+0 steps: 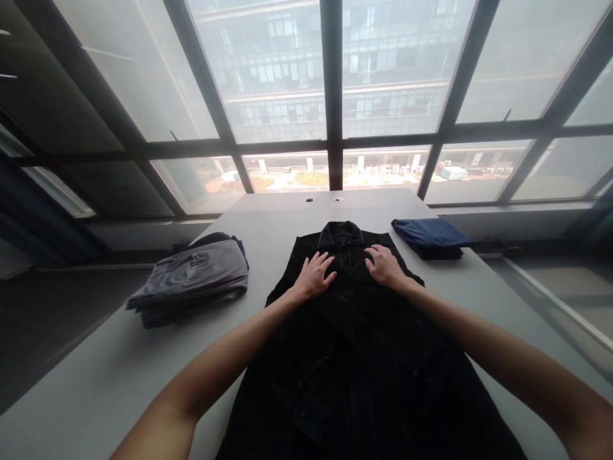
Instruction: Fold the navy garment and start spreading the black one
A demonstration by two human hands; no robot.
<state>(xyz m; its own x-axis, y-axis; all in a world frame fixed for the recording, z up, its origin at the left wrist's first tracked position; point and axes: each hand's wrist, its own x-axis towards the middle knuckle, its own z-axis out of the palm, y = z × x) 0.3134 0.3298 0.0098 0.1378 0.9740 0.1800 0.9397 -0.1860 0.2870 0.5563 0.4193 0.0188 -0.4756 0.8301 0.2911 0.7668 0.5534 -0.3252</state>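
A black collared jacket (354, 345) with pale stitching lies spread in front of me, its collar (341, 235) pointing to the far side. My left hand (315, 275) rests on the left chest area just below the collar, fingers spread. On the opposite chest area lies my right hand (384, 263), its fingers apart and slightly bent. Both palms face down on the cloth, and neither hand grips it. The jacket's lower part is very dark and runs out of view at the bottom.
A stack of folded grey and dark clothes (196, 281) sits on the white table (268, 211) at left. Folded navy and black clothes (431, 237) lie at right. Two round holes mark the table's far end, and large framed windows (282, 70) stand beyond.
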